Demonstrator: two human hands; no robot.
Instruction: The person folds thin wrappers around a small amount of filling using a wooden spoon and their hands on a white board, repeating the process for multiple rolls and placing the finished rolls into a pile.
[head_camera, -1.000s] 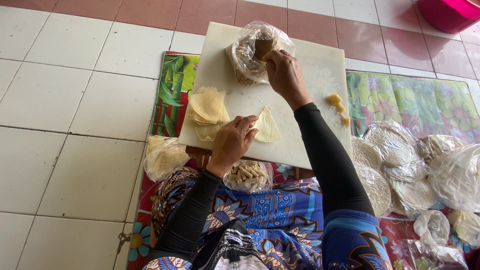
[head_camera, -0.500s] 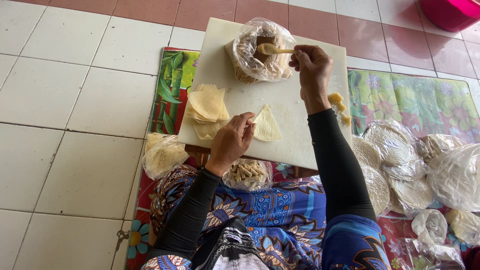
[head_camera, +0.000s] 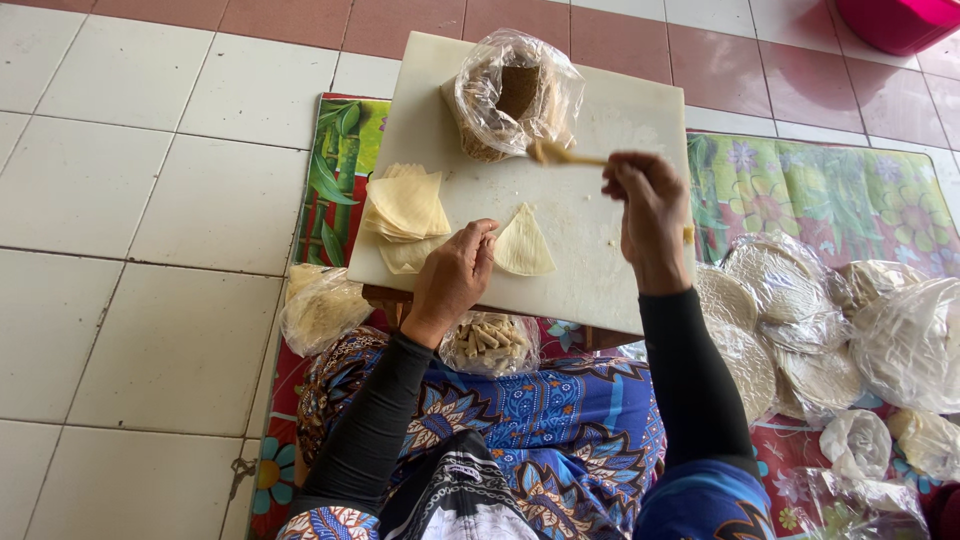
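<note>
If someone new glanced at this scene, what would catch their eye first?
Probably the white cutting board, where the left hand pins a pale triangular wrapper. Just above, the right hand holds a small wooden spoon beside a clear plastic bag of brown filling.

White and reddish floor tiles (head_camera: 150, 200) under floral mat (head_camera: 830, 190)

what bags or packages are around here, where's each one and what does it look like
Clear plastic bag: far end of the white board, open, brown filling inside.
Small clear bag: under the board's near edge, pale rolled pieces inside.
Crumpled clear bag: by the board's near left corner, pale yellow contents.
Clear packs of round wrappers: stacked on the mat at right, whitish discs.
Small knotted bags: near right, whitish.
No labels, signs or screens.
</note>
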